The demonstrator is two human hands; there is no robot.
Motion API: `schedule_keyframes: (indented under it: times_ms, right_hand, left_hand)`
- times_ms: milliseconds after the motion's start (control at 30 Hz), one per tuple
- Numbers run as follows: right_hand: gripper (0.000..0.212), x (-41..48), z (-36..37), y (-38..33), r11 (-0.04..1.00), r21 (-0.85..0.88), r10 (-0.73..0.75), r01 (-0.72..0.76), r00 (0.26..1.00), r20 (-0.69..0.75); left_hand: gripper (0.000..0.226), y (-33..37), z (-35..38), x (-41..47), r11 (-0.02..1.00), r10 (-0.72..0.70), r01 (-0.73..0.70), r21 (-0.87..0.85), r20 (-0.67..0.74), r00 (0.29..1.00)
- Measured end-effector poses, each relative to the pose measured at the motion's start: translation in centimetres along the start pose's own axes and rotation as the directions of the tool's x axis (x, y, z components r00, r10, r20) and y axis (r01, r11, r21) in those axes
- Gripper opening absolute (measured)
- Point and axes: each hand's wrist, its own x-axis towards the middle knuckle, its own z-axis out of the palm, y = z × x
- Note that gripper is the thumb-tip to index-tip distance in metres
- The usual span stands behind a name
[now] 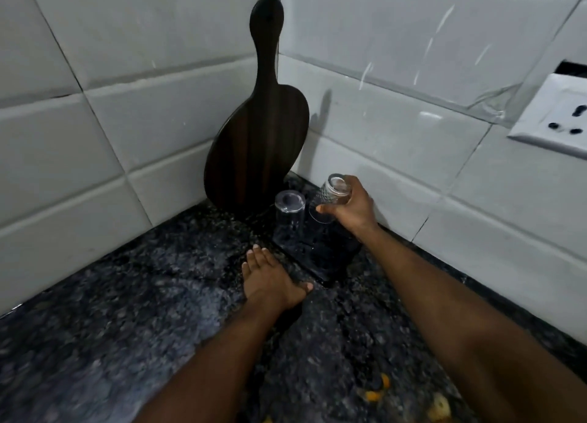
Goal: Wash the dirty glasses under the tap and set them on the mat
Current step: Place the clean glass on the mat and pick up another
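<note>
Right hand [352,206] grips patterned glass [330,197] upside down and tilted, rim just above dark mat [333,260] beneath it. Clear glass [289,219] stands inverted on mat, just left of that hand. Left hand [270,276] flat on counter [127,311], fingers straight. Likely placing step; next: level rim, lower, release.

granite counter [127,295] | black mat [336,255] by right wall | wooden board [254,143] propped in corner | orange scraps [372,396]

The person's arms are bare: the left forearm [219,359] and the right forearm [460,321] show uncovered skin right to the picture's edge. The left hand [270,279] has short, neatly trimmed nails. The right hand [352,206] is likewise bare.
</note>
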Motion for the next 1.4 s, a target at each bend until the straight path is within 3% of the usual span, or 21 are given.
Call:
schedule_keyframes:
  times_ms: [300,700,900,1033,1100,1200,1300,1400]
  right_hand:
    - [0.076,3.3,1.4,0.7,0.985,-0.173,0.017,0.024,0.972,0.233]
    - [0.084,4.6,3.0,1.9,0.953,-0.3,0.121,-0.045,0.963,0.241]
    - [0.107,2.9,1.9,1.4,0.929,-0.352,0.208,-0.118,0.95,0.232]
    - [0.09,-1.0,-1.6,0.5,0.915,-0.391,0.225,-0.098,0.929,0.294]
    - [0.072,-3.6,-4.2,0.3,0.913,-0.403,0.224,-0.073,0.912,0.343]
    - [0.044,-7.4,-8.8,0.2,0.908,-0.413,0.223,-0.067,0.912,0.343]
    - [0.032,-11.3,-13.3,0.5,0.926,-0.369,0.209,-0.08,0.922,0.325]
    - [0.032,-15.8,-17.3,1.2,0.942,-0.319,0.231,-0.106,0.893,0.387]
  left_hand:
    - [0.136,1.1,-1.5,0.6,0.999,-0.047,0.047,0.004,0.079,0.996]
    - [0.135,2.1,-2.2,0.9,0.996,-0.092,0.094,-0.01,0.115,0.989]
    - [0.128,2.5,-2.4,0.9,0.99,-0.13,0.135,-0.033,0.127,0.983]
    - [0.062,4.2,-1.9,-2.1,0.981,-0.028,0.02,-0.192,-0.039,0.999]
    - [0.042,6.1,-1.6,-4.9,0.957,0.047,-0.065,-0.284,-0.068,0.997]
    - [0.028,8.7,-2.3,-9.1,0.928,0.145,-0.183,-0.326,-0.137,0.98]
    - [0.016,9.8,-2.9,-12.9,0.9,0.239,-0.297,-0.318,-0.209,0.948]
    - [0.041,10.2,-3.1,-17.0,0.855,0.379,-0.398,-0.332,-0.124,0.917]
